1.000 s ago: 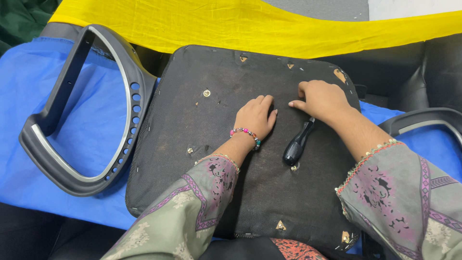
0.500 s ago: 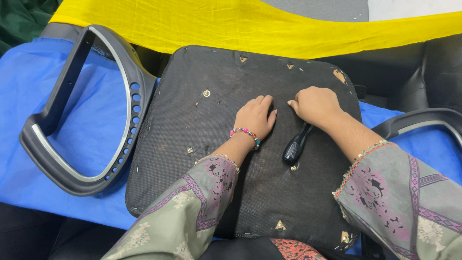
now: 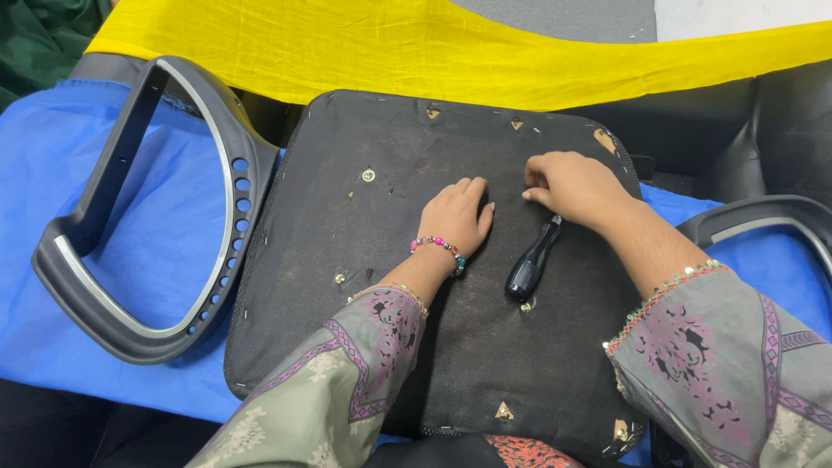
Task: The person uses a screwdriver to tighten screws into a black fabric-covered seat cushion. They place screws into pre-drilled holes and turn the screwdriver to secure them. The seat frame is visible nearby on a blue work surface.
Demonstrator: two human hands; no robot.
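Head view: black fabric-covered chair seat base (image 3: 347, 286), underside up, lies on a blue cloth (image 3: 113, 234). Left hand (image 3: 458, 217) rests flat and open on the base near its centre, holding nothing. Right hand (image 3: 574, 184) sits toward the base's upper right, fingers curled and pinched at the fabric; whether it grips something small I cannot tell. Black-handled screwdriver (image 3: 530, 264) lies loose on the base, just below the right hand, between both wrists. Grey plastic chair armrest loop (image 3: 221, 156) lies left of the base, a second one (image 3: 763, 217) to its right, yellow cloth (image 3: 416, 52) above. Likely step: working fasteners on the underside. Next probably needs the right hand taking up the screwdriver, left steadying.
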